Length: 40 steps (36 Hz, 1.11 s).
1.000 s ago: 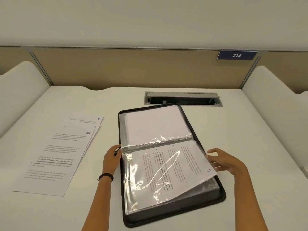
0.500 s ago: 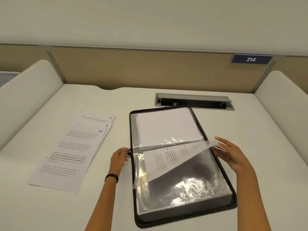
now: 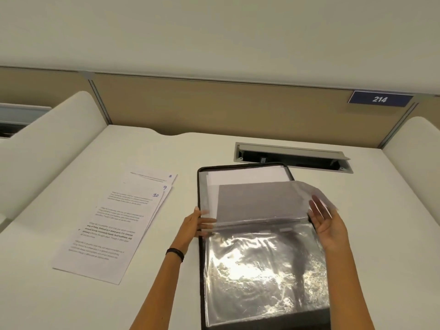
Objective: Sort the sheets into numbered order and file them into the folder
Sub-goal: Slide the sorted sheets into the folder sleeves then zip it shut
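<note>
A black zip folder (image 3: 201, 282) lies open on the white desk, its spine running left to right. A clear sleeve with a sheet inside (image 3: 262, 201) stands half turned over the far half, its blank back facing me. My right hand (image 3: 328, 222) touches that sleeve's right edge with straight fingers, palm facing left. At the left end of the spine my left hand (image 3: 190, 227) rests with its fingers stretched onto the sleeve edges. An empty shiny sleeve (image 3: 262, 270) covers the near half. Loose sheets (image 3: 114, 225) marked 8, 9 and 10 lie fanned to the left.
A grey cable hatch (image 3: 290, 158) is set into the desk just behind the folder. White curved side panels (image 3: 47, 139) border the desk left and right, and a beige partition with a blue 214 sign (image 3: 379, 99) closes the back.
My right hand has lifted the sleeve holding sheet 7 off the near half and swung it up toward the far half. The empty sleeve beneath is now uncovered. The view shifted left.
</note>
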Tool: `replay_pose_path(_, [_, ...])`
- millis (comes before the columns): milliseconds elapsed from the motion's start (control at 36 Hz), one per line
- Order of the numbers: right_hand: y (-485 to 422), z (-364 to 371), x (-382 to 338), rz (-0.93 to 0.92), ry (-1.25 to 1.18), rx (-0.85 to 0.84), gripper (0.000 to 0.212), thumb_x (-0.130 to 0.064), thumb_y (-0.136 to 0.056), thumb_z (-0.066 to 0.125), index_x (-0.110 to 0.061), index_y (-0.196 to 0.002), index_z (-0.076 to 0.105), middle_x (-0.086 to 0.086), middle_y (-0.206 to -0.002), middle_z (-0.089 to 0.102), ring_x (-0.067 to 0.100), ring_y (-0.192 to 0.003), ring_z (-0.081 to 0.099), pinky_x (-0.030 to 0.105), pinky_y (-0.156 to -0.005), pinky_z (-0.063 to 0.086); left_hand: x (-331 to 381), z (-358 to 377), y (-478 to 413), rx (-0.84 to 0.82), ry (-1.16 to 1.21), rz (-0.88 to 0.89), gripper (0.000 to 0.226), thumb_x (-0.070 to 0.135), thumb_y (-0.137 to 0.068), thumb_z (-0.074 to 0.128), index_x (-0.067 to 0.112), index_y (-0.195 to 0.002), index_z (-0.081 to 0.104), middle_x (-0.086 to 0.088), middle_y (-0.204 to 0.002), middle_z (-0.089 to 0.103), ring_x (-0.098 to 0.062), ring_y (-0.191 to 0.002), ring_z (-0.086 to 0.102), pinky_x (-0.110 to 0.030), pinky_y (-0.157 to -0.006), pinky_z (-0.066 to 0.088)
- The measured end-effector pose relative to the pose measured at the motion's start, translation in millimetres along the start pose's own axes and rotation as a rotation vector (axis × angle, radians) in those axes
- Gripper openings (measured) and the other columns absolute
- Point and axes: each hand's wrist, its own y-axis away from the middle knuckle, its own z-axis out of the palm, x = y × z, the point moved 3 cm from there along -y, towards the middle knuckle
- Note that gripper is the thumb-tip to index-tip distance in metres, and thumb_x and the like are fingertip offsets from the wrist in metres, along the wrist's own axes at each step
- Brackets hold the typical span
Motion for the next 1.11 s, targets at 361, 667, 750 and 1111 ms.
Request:
replay_pose_path(361, [-19.1,15.5,40.7,-0.02,0.076,0.024,0.041,-0.034,-0.101,0.038,-0.023,-0.141,0.034,0.01,-0.122,0.058,0.018,-0.105,0.061,0.032,-0.081,0.056,-10.5,-4.4,-10.2,0.067,0.039,0.082,0.042,0.033,-0.104,0.027,0.012,-0.133,0.05,-0.002,-0.124,0.059,-0.007,-0.103,0.059,-0.018,-0.081,0.051])
replay_pose_path(667, [-2.9,45.1,92.5,0.007,0.506,-0.163,0.117,-0.077,-0.035,0.076,-0.022,-0.133,0.043,0.002,-0.128,0.053,0.019,-0.115,0.05,0.037,-0.099,0.037,-17.2,-51.2,-6.5,0.396,-0.199,0.376,0.022,0.01,-0.097,0.05,0.022,-0.111,0.062,0.004,-0.113,0.062,-0.009,-0.102,0.058,-0.026,-0.087,0.048])
replay_pose_path(750, [-1.8,58.7,106.7,0.052,0.568,-0.203,0.056,-0.05,-0.08,0.068,-0.026,-0.126,0.049,0.004,-0.132,0.053,0.02,-0.122,0.049,0.037,-0.101,0.039,-23.6,-75.1,-3.9,0.565,-0.479,0.492,0.025,0.004,-0.094,0.053,0.016,-0.115,0.061,-0.001,-0.118,0.059,-0.017,-0.111,0.052,-0.028,-0.097,0.041])
replay_pose_path(1111, [2.4,118.7,179.0,0.067,0.812,-0.292,0.034,-0.014,-0.096,0.053,-0.019,-0.129,0.053,-0.003,-0.13,0.055,0.015,-0.121,0.051,0.032,-0.102,0.041,-54.3,-154.8,-26.7,0.622,-0.913,0.184,0.059,0.03,-0.09,0.064,0.008,-0.14,0.043,-0.021,-0.152,0.027,-0.035,-0.142,0.023,-0.046,-0.114,0.022])
